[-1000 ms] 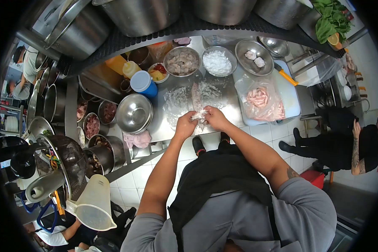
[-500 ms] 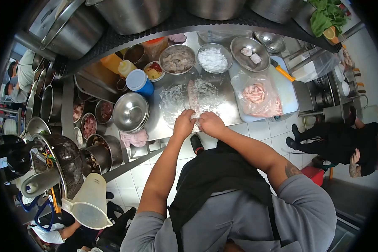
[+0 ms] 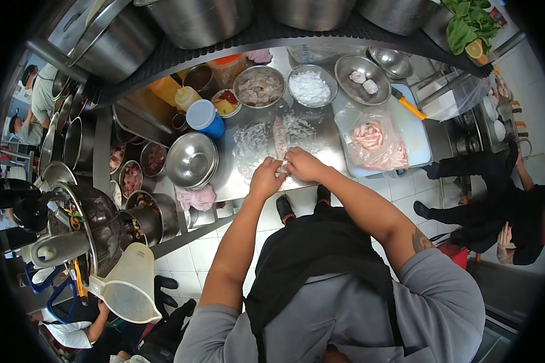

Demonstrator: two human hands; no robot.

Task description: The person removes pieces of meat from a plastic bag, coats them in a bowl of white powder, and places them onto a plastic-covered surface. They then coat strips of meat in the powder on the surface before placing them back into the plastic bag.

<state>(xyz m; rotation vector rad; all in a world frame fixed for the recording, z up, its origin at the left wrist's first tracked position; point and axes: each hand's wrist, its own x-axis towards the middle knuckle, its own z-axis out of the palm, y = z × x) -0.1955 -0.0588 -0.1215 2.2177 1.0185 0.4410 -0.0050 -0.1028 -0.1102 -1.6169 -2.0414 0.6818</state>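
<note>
A long, flour-dusted strip of pale pink meat (image 3: 280, 137) lies on the steel worktop (image 3: 330, 149), pointing away from me. At its near end, my left hand (image 3: 267, 178) is closed with fingertips pinched together. My right hand (image 3: 303, 164) is closed beside it, its fingers on the strip's near end. Between the hands a small whitish piece shows, partly hidden by the fingers. White flour (image 3: 250, 145) is smeared on both sides of the strip. Beyond it stand a bowl of white flour (image 3: 309, 86) and a bowl of greyish-pink raw pieces (image 3: 259, 88).
Stacked steel bowls (image 3: 192, 160) and a blue tub (image 3: 203, 118) stand left. On the right, a plastic bag of raw meat (image 3: 372, 138) rests on a white board (image 3: 413, 142), near an orange-handled knife (image 3: 409, 106). Pots (image 3: 197, 21) line the overhead shelf. A co-worker (image 3: 490, 199) stands right.
My right hand has moved slightly away from me along the strip, while my left stays nearly in place. The co-worker on the right has shifted their legs.
</note>
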